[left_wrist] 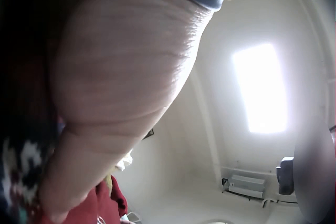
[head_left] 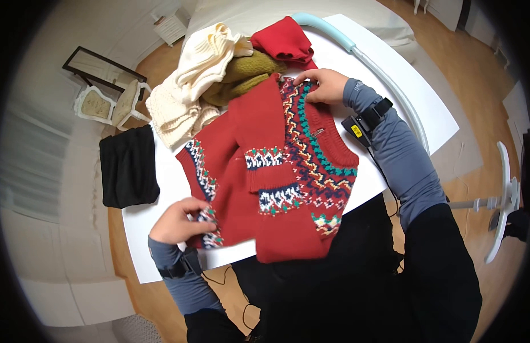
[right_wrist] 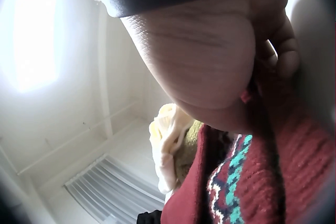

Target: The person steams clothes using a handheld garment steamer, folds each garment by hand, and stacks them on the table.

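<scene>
A red knitted sweater (head_left: 225, 188) with a patterned yoke lies on the white table, its sleeves folded across the body and its collar toward the right. At the lower left, my left hand (head_left: 182, 220) pinches the sweater's patterned hem between thumb and fingers. Up at the shoulder beside the collar, my right hand (head_left: 326, 86) grips the knit, with the thumb on top. In the right wrist view, the fingers (right_wrist: 287, 50) curl around the red ribbed edge. The left wrist view shows mostly the thumb side of the left hand (left_wrist: 115, 77) against the patterned knit.
Behind the sweater lie cream knits (head_left: 187, 80), an olive knit (head_left: 242, 74) and a folded red garment (head_left: 283, 41). A black folded garment (head_left: 128, 166) hangs over the left edge of the white table (head_left: 140, 251). A pale blue and silver tube (head_left: 385, 74) curves along the right side.
</scene>
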`<action>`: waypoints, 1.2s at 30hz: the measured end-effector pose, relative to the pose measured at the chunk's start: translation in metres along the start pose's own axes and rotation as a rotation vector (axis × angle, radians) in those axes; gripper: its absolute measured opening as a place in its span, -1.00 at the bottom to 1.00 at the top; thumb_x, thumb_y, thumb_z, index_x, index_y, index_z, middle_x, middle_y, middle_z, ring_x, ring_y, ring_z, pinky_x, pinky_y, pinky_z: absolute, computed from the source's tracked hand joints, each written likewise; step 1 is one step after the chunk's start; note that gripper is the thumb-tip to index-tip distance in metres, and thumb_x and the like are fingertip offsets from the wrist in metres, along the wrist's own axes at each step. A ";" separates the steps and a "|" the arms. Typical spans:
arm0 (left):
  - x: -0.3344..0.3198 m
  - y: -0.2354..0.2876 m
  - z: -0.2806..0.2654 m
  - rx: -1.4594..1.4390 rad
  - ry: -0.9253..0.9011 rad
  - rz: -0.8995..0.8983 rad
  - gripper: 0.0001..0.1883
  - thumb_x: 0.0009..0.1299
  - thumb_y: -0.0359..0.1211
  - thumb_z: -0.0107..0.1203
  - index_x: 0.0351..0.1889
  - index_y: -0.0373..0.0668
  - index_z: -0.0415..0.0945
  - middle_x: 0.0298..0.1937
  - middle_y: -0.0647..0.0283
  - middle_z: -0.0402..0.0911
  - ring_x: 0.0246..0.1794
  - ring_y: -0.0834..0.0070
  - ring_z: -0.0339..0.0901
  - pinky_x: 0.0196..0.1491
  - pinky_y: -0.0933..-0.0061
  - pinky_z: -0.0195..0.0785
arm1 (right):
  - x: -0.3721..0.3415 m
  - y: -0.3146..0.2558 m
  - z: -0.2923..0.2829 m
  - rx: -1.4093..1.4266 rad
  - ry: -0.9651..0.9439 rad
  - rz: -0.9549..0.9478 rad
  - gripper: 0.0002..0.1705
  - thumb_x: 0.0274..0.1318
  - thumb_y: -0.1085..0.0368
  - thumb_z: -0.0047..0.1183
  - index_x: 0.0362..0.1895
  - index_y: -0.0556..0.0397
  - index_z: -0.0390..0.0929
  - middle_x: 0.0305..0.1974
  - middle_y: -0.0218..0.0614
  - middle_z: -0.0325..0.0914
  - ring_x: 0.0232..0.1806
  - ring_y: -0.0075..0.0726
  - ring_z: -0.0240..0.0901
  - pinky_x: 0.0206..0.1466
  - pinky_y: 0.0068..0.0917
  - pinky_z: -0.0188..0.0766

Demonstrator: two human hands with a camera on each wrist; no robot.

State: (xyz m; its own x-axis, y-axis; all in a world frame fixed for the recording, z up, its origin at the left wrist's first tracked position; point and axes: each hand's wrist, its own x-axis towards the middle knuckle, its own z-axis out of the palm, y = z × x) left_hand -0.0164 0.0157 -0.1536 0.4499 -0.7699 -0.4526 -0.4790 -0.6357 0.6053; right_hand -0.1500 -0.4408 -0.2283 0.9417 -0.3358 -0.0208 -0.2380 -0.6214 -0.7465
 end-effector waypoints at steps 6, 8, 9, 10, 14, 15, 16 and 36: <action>-0.007 0.032 -0.039 0.026 -0.044 -0.047 -0.59 0.28 -0.25 0.46 0.04 -0.21 0.69 -0.16 0.33 0.65 -0.16 0.55 0.55 -0.08 0.50 0.38 | 0.011 0.014 0.014 -0.022 0.027 -0.012 -0.41 0.04 0.23 0.35 0.24 -0.21 0.59 -0.05 -0.10 0.67 -0.03 -0.15 0.64 0.12 -0.32 0.56; 0.010 0.025 -0.044 0.071 0.092 0.046 -0.51 0.31 -0.25 0.41 0.19 -0.15 0.62 0.09 0.25 0.61 0.07 0.48 0.53 0.01 0.47 0.37 | 0.011 0.013 0.014 -0.009 0.023 0.015 -0.40 0.03 0.20 0.38 0.23 -0.25 0.60 -0.01 -0.04 0.66 0.02 -0.05 0.63 0.16 -0.27 0.55; 0.024 0.016 -0.043 0.131 0.141 0.127 -0.50 0.31 -0.25 0.41 0.20 -0.14 0.61 0.15 0.22 0.58 0.13 0.43 0.50 0.08 0.44 0.36 | 0.011 0.013 0.018 -0.002 0.019 0.019 -0.41 0.04 0.20 0.38 0.23 -0.26 0.60 0.00 -0.03 0.66 0.04 -0.06 0.62 0.17 -0.27 0.54; 0.037 0.010 -0.043 0.191 0.188 0.200 -0.49 0.31 -0.24 0.41 0.21 -0.14 0.61 0.20 0.18 0.55 0.20 0.38 0.47 0.14 0.42 0.34 | 0.011 0.014 0.017 0.013 0.009 0.024 -0.42 0.05 0.19 0.38 0.23 -0.26 0.61 0.02 -0.02 0.66 0.07 -0.06 0.62 0.18 -0.27 0.54; 0.082 -0.036 -0.042 0.405 0.260 0.140 -0.34 0.24 -0.26 0.45 0.34 -0.05 0.52 0.47 0.11 0.27 0.38 0.31 0.33 0.36 0.37 0.23 | 0.013 0.020 0.017 0.009 0.016 -0.049 -0.41 0.02 0.20 0.40 0.22 -0.27 0.62 -0.08 -0.14 0.66 -0.06 -0.24 0.59 0.11 -0.35 0.53; 0.090 -0.047 -0.043 0.198 0.239 0.102 -0.29 0.22 -0.31 0.46 0.37 -0.04 0.49 0.54 0.10 0.15 0.45 0.28 0.26 0.43 0.32 0.19 | 0.010 0.015 0.014 -0.025 0.002 -0.013 -0.44 0.06 0.23 0.39 0.21 -0.23 0.62 -0.16 -0.25 0.65 -0.14 -0.35 0.55 0.05 -0.39 0.51; 0.095 -0.057 -0.038 0.064 0.271 0.125 -0.30 0.21 -0.35 0.46 0.36 -0.04 0.49 0.58 0.12 0.08 0.48 0.29 0.23 0.47 0.29 0.14 | 0.010 0.015 0.012 -0.051 0.003 -0.014 -0.44 0.06 0.23 0.39 0.21 -0.23 0.62 -0.16 -0.25 0.65 -0.14 -0.35 0.55 0.05 -0.39 0.51; 0.108 -0.096 -0.028 -0.654 0.554 0.102 -0.36 0.44 -0.59 0.15 0.46 -0.36 0.18 -0.24 0.30 0.60 -0.24 0.63 0.57 -0.10 0.62 0.48 | 0.027 0.052 -0.006 0.045 0.639 0.065 -0.68 0.07 0.20 0.21 -0.09 0.01 0.73 -0.32 -0.28 0.71 -0.32 -0.41 0.62 -0.14 -0.48 0.54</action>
State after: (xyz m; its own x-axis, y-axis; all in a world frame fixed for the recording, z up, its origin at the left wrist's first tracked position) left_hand 0.0992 -0.0043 -0.2425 0.8124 -0.5753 -0.0944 -0.0832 -0.2748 0.9579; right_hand -0.1384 -0.4863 -0.2636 0.5946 -0.7362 0.3231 -0.2671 -0.5599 -0.7843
